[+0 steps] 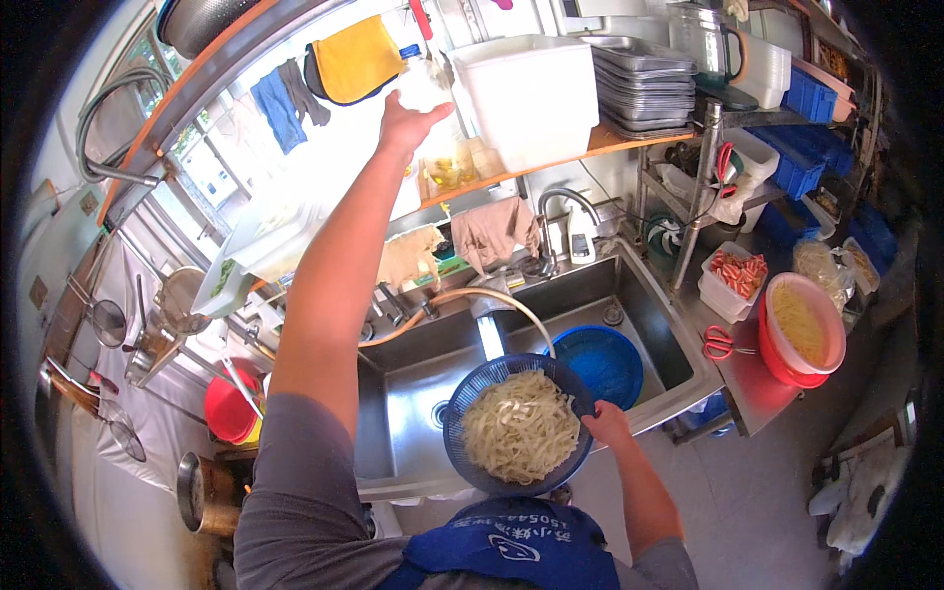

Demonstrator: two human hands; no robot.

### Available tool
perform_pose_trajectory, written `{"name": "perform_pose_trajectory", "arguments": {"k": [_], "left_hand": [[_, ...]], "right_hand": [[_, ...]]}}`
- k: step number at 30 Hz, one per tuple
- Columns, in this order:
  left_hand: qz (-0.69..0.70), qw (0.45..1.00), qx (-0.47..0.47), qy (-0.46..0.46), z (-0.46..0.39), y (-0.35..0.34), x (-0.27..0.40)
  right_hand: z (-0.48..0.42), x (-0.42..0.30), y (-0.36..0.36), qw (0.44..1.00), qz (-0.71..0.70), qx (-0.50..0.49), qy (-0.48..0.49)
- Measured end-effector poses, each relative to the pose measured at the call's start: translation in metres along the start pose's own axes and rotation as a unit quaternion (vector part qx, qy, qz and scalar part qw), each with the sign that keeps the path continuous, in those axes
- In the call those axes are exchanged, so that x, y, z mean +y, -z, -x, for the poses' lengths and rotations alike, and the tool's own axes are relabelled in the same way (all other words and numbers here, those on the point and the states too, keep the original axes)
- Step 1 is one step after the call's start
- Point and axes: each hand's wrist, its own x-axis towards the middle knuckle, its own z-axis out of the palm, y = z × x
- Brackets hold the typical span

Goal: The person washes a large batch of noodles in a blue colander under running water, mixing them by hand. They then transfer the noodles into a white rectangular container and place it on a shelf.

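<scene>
My left hand (410,127) is raised to the shelf at a clear plastic bottle (428,85) with a blue cap. Thumb and forefinger are spread across the bottle's width; glare hides whether they press on it. My right hand (609,425) grips the right rim of a dark blue plastic colander (466,466). Wide, pale flat noodles (520,428) fill the colander, which is held over the front of a steel double sink (402,431). A blue basin (606,361) sits in the right bowl, partly hidden by the colander.
A beige hose (509,296) curves from the left tap into the right bowl. A white bin (527,96) and stacked steel trays (641,85) stand on the shelf. On the right counter are red-handled scissors (717,343) and a pink colander (830,346) of yellow noodles.
</scene>
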Motion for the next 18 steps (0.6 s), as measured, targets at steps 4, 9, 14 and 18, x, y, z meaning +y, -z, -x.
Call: {"name": "perform_pose_trajectory", "arguments": {"k": [4,9,14,18], "left_hand": [[-0.025,1.000,0.018,0.001,-0.006,-0.004,-0.011],[-0.034,0.999,0.001,-0.018,-0.018,-0.003,-0.024],[-0.057,0.993,0.036,-0.097,-0.017,0.025,-0.041],[0.093,0.973,-0.078,-0.197,0.044,0.054,-0.003]], "right_hand": [[0.008,-0.007,0.005,1.000,0.019,0.006,-0.015],[0.000,0.002,-0.004,0.999,0.032,0.012,-0.004],[-0.004,-0.010,-0.008,1.000,0.025,-0.009,0.015],[-0.004,0.014,-0.009,0.998,0.025,0.043,0.028]]}}
